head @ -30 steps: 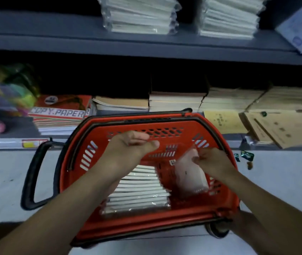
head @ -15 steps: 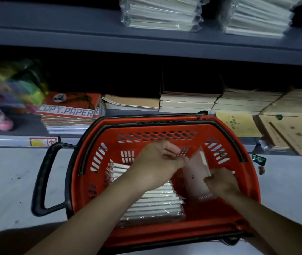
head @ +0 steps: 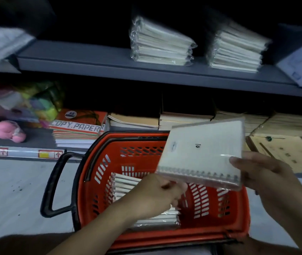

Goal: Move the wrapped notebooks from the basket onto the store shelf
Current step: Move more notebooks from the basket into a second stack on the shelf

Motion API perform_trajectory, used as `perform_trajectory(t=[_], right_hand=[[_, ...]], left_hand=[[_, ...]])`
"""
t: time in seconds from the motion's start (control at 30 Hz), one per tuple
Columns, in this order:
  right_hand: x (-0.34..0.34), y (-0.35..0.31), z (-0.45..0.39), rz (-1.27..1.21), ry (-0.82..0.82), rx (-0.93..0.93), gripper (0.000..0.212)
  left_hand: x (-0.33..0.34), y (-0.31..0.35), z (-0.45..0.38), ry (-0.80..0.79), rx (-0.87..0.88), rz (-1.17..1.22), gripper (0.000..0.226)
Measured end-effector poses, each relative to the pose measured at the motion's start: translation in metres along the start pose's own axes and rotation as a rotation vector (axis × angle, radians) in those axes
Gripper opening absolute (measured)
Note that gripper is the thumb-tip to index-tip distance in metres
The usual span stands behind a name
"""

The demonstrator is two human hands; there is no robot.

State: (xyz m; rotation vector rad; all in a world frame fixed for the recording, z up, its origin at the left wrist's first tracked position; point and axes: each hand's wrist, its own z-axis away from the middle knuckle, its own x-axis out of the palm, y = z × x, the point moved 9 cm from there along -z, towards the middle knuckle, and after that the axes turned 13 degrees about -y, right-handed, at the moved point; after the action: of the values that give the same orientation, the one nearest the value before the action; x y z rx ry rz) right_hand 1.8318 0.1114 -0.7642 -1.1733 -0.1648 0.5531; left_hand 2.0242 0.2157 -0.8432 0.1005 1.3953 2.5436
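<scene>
Both hands, left and right, hold a notebook by opposite edges above the basket; its wrap is judged slippery, light, stiff.

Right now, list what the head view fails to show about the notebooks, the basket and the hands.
- Notebook stack in the basket: count unclear; the left hand and forearm cover its middle.
- Held wrapped notebook: underside hidden; the small print is too small to read.
- Right hand: fingers under the notebook hidden.
- Red basket: near rim hidden behind both forearms.
- Upper shelf: left end blurred.
</scene>
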Motion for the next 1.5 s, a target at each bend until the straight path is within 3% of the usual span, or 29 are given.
perform_trajectory(t=[0.07, 0.13, 0.23, 0.27, 0.37, 0.5, 0.6, 0.67, 0.87, 1.0, 1.2, 1.3, 1.5], right_hand=[[0.015, 0.0, 0.006, -0.194, -0.052, -0.004, 0.026], [0.034, 0.001, 0.009, -0.367, -0.072, -0.059, 0.026], [0.068, 0.0, 0.011, -0.568, -0.106, -0.173, 0.004], [0.078, -0.001, 0.011, -0.613, -0.145, -0.2, 0.01], [0.092, -0.003, 0.009, -0.64, -0.225, -0.185, 0.038], [0.068, -0.014, 0.006, -0.516, -0.258, -0.139, 0.051], [0.047, -0.028, 0.002, -0.299, -0.221, -0.229, 0.075], [0.053, -0.037, 0.002, -0.165, -0.254, -0.288, 0.083], [0.064, -0.051, 0.005, -0.08, -0.23, -0.425, 0.074], [0.066, -0.051, 0.004, -0.111, -0.231, -0.421, 0.069], [0.069, -0.062, 0.007, -0.191, -0.209, -0.469, 0.078], [0.066, -0.07, 0.006, -0.209, -0.176, -0.503, 0.076], [0.067, -0.115, -0.021, -0.186, -0.21, -0.631, 0.075]], left_hand=[[0.006, 0.016, 0.007, 0.016, 0.1, 0.049, 0.024], [0.008, 0.035, 0.014, 0.056, 0.246, 0.245, 0.019], [0.001, 0.053, 0.025, 0.105, 0.431, 0.551, 0.035], [-0.003, 0.054, 0.029, 0.125, 0.475, 0.603, 0.038], [-0.017, 0.057, 0.039, 0.161, 0.554, 0.669, 0.039], [-0.034, 0.06, 0.05, 0.084, 0.596, 0.74, 0.046], [-0.052, 0.063, 0.059, 0.06, 0.649, 0.622, 0.047], [-0.064, 0.068, 0.066, 0.145, 0.662, 0.486, 0.046], [-0.101, 0.085, 0.09, 0.492, 0.692, 0.302, 0.04], [-0.102, 0.085, 0.09, 0.497, 0.689, 0.337, 0.043], [-0.111, 0.089, 0.095, 0.445, 0.73, 0.392, 0.046], [-0.116, 0.092, 0.098, 0.451, 0.72, 0.36, 0.06], [-0.144, 0.136, 0.105, 0.568, 0.788, 0.298, 0.046]])
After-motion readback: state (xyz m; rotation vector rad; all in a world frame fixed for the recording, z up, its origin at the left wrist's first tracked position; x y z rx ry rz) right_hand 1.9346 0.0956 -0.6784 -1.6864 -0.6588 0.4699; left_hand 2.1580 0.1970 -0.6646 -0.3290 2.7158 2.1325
